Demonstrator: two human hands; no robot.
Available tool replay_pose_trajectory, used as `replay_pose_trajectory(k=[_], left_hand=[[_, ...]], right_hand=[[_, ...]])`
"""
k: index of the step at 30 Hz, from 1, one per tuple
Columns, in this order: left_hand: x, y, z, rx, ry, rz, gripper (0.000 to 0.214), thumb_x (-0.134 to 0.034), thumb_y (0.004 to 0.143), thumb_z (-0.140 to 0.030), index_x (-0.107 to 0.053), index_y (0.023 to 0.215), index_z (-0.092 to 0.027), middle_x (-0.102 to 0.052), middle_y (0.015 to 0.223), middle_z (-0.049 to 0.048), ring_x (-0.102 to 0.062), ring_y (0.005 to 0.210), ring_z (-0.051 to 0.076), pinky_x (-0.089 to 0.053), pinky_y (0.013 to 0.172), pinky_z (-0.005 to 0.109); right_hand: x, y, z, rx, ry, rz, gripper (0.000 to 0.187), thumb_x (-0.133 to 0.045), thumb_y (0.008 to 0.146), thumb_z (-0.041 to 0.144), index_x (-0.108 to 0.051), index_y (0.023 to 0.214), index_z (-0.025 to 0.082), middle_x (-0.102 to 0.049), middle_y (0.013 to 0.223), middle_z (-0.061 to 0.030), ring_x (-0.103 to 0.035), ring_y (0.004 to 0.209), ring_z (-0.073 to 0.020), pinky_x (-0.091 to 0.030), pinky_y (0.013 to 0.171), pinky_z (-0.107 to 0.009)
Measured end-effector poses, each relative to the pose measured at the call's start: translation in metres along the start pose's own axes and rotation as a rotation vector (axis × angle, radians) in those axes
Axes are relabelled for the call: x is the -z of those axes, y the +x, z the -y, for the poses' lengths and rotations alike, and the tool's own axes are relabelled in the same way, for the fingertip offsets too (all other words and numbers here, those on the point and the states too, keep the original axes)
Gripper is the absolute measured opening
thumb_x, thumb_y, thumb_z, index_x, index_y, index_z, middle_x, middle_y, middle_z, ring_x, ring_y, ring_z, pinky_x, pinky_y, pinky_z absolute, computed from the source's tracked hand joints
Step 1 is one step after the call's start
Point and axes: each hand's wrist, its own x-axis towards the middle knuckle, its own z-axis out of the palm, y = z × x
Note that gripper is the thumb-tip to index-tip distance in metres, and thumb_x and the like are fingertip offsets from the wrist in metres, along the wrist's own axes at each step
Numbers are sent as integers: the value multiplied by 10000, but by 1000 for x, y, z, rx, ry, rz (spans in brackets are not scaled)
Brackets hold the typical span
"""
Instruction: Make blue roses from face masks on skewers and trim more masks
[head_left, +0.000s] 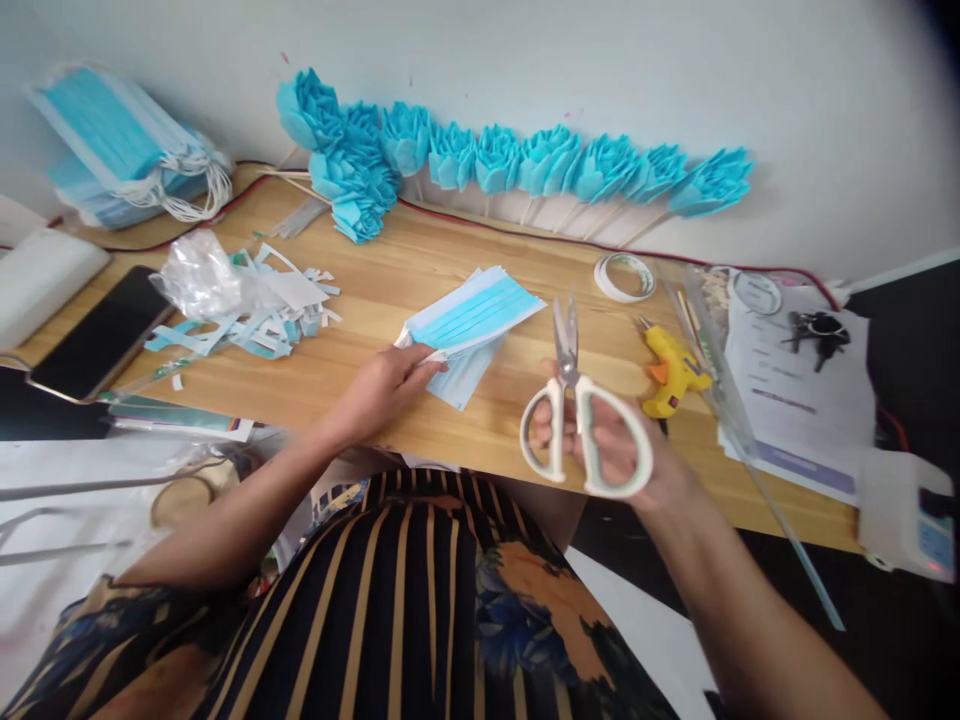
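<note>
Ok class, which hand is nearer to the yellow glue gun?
Right. The right hand, at the scissors, is just left of the yellow glue gun in the picture; the left hand is much farther left, holding a blue mask.

Single view: head-worn, looking from above the wearer's striped garment (pixel 382 600), forward and steeply down. The left hand (pixel 394 385) and right hand (pixel 613 440) register near mid-frame at close range; the tabletop (pixel 360 290) crosses behind, sloping rightward, with the wall (pixel 487 50) farther off above.
</note>
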Motion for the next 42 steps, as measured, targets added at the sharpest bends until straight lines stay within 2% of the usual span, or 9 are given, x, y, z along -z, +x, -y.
replay_pose_trajectory(k=[2, 6, 12, 18, 26, 29, 32, 38, 42], left_hand=[[5, 2, -4, 28, -124, 23, 375, -423, 989, -446, -625, 871, -154, -542, 711, -7, -494, 672, 139, -367, 640, 250], [15, 8, -10, 39, -247, 62, 382, -414, 976, -449, -614, 856, -146, -428, 663, -22, -412, 623, 124, -345, 604, 244], [26, 16, -18, 84, -286, 81, 371, -437, 968, -446, -640, 856, -156, -402, 648, -19, -402, 617, 130, -343, 597, 253], [32, 21, -27, 126, -264, 95, 378, -458, 957, -446, -662, 814, -161, -418, 626, -11, -396, 600, 130, -330, 568, 256], [39, 23, -31, 78, -270, 180, 435, -481, 964, -498, -694, 851, -137, -469, 644, -6, -431, 626, 121, -339, 582, 240], [40, 21, -35, 53, -272, 231, 476, -486, 963, -544, -706, 857, -135, -558, 696, 15, -464, 658, 127, -372, 609, 238], [40, 19, -39, 32, -281, 256, 505, -473, 965, -565, -715, 856, -136, -581, 710, 19, -455, 654, 126, -374, 612, 238], [43, 15, -41, 61, -337, 216, 472, -467, 977, -532, -674, 826, -136, -505, 659, -5, -398, 608, 112, -336, 581, 240], [47, 15, -41, 73, -315, 203, 438, -468, 976, -485, -658, 794, -135, -451, 635, -17, -390, 602, 109, -318, 572, 241]], right_hand=[[-9, 0, -18, 14, 60, 92, 662, -836, 721, 518, -611, 1321, 352, -623, 964, -38, -613, 843, -196, -550, 851, -415], [-15, 8, -37, -12, 53, 201, 734, -698, 762, 731, -598, 1355, 311, -567, 893, -22, -569, 784, -168, -556, 874, -438], [-16, 20, -41, -8, 0, 346, 729, -630, 778, 779, -637, 1268, 240, -552, 932, -34, -558, 808, -159, -538, 930, -422], [-14, 38, -47, 10, -21, 375, 668, -586, 843, 746, -605, 1267, 230, -570, 906, -33, -548, 774, -154, -521, 794, -328], [-19, 57, -39, -6, 57, 418, 560, -667, 848, 657, -629, 1196, 220, -569, 860, -3, -561, 756, -130, -531, 859, -345], [-23, 65, -34, -13, 56, 396, 491, -703, 848, 603, -652, 1158, 226, -590, 861, -5, -571, 768, -133, -535, 873, -351], [-26, 72, -30, 1, 40, 371, 467, -750, 824, 561, -663, 1127, 217, -607, 873, -8, -585, 787, -136, -531, 875, -353], [-28, 74, -25, 58, -127, 367, 464, -725, 856, 516, -653, 1173, 185, -617, 841, -13, -588, 702, -122, -481, 647, -255], [-35, 71, -17, 70, -232, 294, 450, -761, 814, 523, -689, 1107, 190, -600, 837, -6, -555, 659, -101, -468, 584, -226]])
